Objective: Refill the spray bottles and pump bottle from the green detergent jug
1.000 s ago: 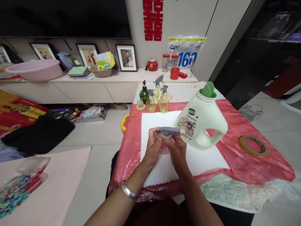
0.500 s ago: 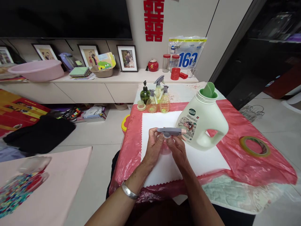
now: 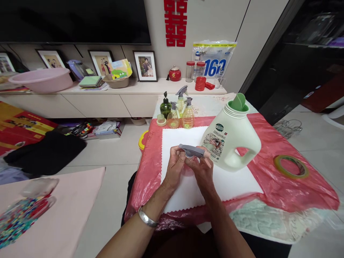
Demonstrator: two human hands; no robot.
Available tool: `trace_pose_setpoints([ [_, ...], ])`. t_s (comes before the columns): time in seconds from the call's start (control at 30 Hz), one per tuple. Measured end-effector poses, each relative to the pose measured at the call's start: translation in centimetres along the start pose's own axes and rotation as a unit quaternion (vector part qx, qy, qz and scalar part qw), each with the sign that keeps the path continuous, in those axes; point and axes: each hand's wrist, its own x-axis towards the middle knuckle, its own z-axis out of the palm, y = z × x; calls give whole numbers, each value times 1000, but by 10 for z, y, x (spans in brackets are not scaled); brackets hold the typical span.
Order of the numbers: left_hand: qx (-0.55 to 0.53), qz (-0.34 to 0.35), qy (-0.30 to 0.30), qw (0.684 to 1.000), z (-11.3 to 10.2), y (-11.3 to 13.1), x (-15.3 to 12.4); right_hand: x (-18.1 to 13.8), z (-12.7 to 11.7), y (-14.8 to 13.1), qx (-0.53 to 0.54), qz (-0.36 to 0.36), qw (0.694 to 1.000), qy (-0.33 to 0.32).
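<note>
Both my hands meet over the white mat (image 3: 236, 182) and hold a small pink spray bottle with a grey trigger head (image 3: 192, 151). My left hand (image 3: 175, 167) wraps its fingers round the bottle's body, which is mostly hidden. My right hand (image 3: 202, 168) pinches the grey head at the bottle's neck. Just right of my hands stands a big pale green detergent jug (image 3: 231, 138) with its cap off and a green funnel (image 3: 238, 101) in its mouth.
Several small spray and pump bottles (image 3: 177, 111) stand at the table's far edge. A roll of tape (image 3: 290, 167) lies on the red plastic sheet (image 3: 290, 190) at the right. A shelf (image 3: 150, 87) with picture frames, jars and a pink basin (image 3: 43, 79) runs behind.
The grey trigger head has tilted, its nozzle end now dipping to the right, and my right fingers have shifted round it. The hands stay in the same place.
</note>
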Motion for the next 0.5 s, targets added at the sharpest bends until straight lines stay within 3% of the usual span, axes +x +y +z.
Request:
trace_pose_setpoints([
  [0.23,-8,7,-2,1000,6,4,1,4,-12,-4,0,-22,997,-76],
  [0.5,6,-2,7,1000,4,1,1,6,-6,-11,13,20,999,-40],
])
